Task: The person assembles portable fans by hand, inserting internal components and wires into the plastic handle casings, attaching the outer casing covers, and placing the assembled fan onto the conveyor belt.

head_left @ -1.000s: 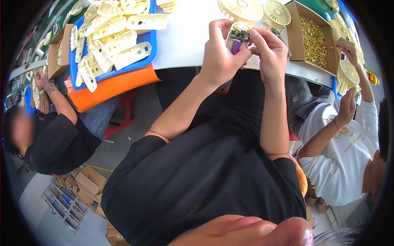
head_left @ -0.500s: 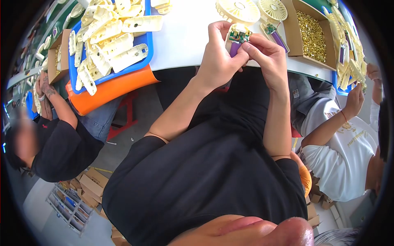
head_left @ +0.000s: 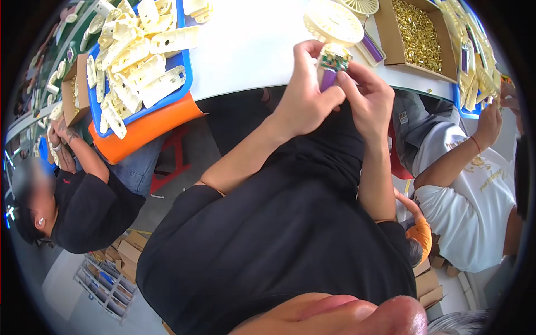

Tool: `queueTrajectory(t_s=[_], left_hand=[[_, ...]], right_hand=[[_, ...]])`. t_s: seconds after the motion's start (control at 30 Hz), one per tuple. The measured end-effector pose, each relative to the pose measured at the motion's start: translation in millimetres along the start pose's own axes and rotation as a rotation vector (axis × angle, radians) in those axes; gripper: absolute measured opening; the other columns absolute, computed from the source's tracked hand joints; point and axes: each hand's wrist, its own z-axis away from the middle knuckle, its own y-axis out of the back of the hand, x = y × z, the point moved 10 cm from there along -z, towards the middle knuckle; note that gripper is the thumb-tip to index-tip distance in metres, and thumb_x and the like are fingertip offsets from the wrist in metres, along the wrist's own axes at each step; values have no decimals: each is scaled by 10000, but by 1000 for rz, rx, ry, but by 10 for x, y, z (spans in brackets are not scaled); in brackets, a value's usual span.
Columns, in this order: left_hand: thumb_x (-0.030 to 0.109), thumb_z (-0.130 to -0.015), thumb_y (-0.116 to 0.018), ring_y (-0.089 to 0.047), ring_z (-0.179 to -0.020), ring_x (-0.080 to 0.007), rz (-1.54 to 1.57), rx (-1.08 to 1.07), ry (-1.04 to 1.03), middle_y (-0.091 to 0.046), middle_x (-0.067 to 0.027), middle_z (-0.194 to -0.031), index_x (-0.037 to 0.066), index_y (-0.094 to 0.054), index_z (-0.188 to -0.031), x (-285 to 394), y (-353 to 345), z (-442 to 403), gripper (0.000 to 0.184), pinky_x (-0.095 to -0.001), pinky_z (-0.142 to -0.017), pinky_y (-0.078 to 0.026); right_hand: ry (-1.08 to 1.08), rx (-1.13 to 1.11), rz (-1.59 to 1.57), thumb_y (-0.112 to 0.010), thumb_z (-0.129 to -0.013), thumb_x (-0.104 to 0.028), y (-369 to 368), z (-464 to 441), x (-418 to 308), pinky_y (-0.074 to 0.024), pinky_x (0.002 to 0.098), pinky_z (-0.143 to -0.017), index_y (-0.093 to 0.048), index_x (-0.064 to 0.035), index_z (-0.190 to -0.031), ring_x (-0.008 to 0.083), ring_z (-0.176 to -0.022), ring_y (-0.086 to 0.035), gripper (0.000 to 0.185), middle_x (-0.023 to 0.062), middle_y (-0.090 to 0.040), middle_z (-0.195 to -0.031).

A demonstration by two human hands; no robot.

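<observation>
A white tabletop (head_left: 240,56) spans the top. At its centre, the left hand (head_left: 307,103) grips a cream plastic housing (head_left: 320,72) with green circuit board (head_left: 334,60) and purple cylinder (head_left: 328,80); the right hand (head_left: 369,99) pinches at the board's four o'clock edge, contents indiscernible. From the hands: round cream slotted disc (head_left: 333,22), twelve o'clock; brown cardboard box (head_left: 390,42) of brass-coloured pieces (head_left: 416,36), two; blue plastic tray (head_left: 183,67), nine.

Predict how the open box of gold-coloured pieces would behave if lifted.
The cardboard box is probably heavy for its size, holding many metallic-looking pieces. They lie loose and uncovered, so tilting could spill them. Its thin walls might flex.
</observation>
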Motion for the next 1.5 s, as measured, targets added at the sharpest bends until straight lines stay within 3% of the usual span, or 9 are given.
queueTrajectory(t_s=[0.17,0.27,0.37,0.47,0.73,0.87,0.97,1.1,1.5], left_hand=[[202,-929,-734,-583,-1059,-164,-484,-97,-360,-498,-156,-1294,-10,-304,-1445,135,-225,67,705,-302,-883,-519],[217,-1015,-633,-629,-908,-103,-429,-113,-35,-640,-64,-1075,22,-575,-1279,246,47,-45,333,-256,-795,-511],[248,-986,-652,-657,-691,-143,-849,177,-260,-734,-56,-896,53,-734,-1070,338,565,-400,228,-319,-660,-530],[261,-924,-690,-713,-799,-310,-1035,153,-405,-718,-112,-859,66,-742,-942,381,268,-645,203,-419,-676,-559],[304,-885,-747,-725,-803,-266,-1356,217,-352,-746,-53,-859,113,-776,-892,84,-152,-830,193,-405,-690,-563],[220,-910,-744,-745,-778,-207,-1147,78,-100,-777,-87,-898,66,-793,-957,97,-57,-817,168,-334,-704,-580],[133,-955,-713,-750,-841,-173,-452,-25,46,-778,-108,-920,-3,-787,-1015,-1,80,-707,167,-296,-723,-602],[93,-1000,-675,-749,-901,-189,-177,-108,-98,-766,-138,-983,-50,-743,-1118,370,-41,-429,197,-306,-718,-626],[86,-928,-770,-743,-803,-155,-184,-148,-114,-766,-121,-902,-68,-748,-1040,670,-29,-323,192,-274,-670,-619]], right_hand=[[19,142,-89,-747,-907,56,369,245,27,-564,236,-806,-662,143,-1198,128,-892,-707,316,138,-747,-1035],[53,189,-113,-724,-913,80,740,391,50,-566,233,-787,-646,152,-1222,137,-889,-710,327,156,-746,-1057],[155,217,-47,-717,-902,107,1144,478,-41,-579,243,-768,-638,143,-1247,150,-895,-718,356,177,-745,-1068],[177,212,40,-721,-910,89,1300,470,-161,-579,239,-751,-641,131,-1251,147,-893,-719,353,166,-746,-1066],[198,141,44,-743,-910,66,1174,203,-387,-574,230,-760,-659,118,-1237,132,-909,-717,342,128,-750,-1048],[226,76,-2,-736,-917,59,1067,95,-434,-567,216,-763,-661,121,-1243,115,-921,-711,340,118,-754,-1053],[187,76,-51,-736,-922,47,1005,30,-383,-565,215,-747,-662,116,-1247,113,-918,-711,340,112,-755,-1056],[173,66,-96,-738,-923,40,882,14,-284,-564,217,-720,-669,110,-1236,110,-890,-714,328,110,-759,-1040],[169,-26,-108,-749,-908,57,582,72,-343,-589,236,-818,-660,135,-1212,142,-932,-726,326,140,-751,-1041]])
